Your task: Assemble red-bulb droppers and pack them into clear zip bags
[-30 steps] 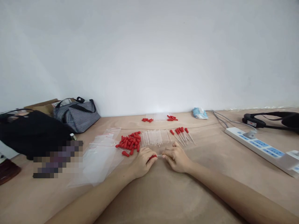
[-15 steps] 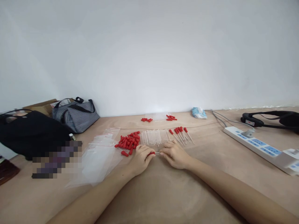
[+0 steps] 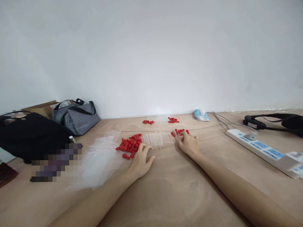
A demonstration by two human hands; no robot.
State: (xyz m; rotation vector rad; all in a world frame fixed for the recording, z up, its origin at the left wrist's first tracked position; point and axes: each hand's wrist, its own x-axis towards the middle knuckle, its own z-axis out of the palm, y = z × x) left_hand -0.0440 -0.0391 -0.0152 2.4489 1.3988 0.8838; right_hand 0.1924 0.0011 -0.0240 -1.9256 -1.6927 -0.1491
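Just beyond the left hand [image 3: 139, 160], flat and open on the tabletop [image 3: 165, 189]: red caps [image 3: 130, 144]. Right hand [image 3: 189, 143] sets an assembled dropper [image 3: 181, 132] down, grip unclear; risk of a brushing sleeve-free wrist scattering the clear tubes [image 3: 157, 139]

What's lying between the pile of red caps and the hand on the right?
In the head view, a row of clear tubes lies between the red caps and the right hand.

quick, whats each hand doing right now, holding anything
Left hand: open, flat on the table, holding nothing, fingertips by the red caps.
Right hand: on the finished droppers; grip cannot be told.
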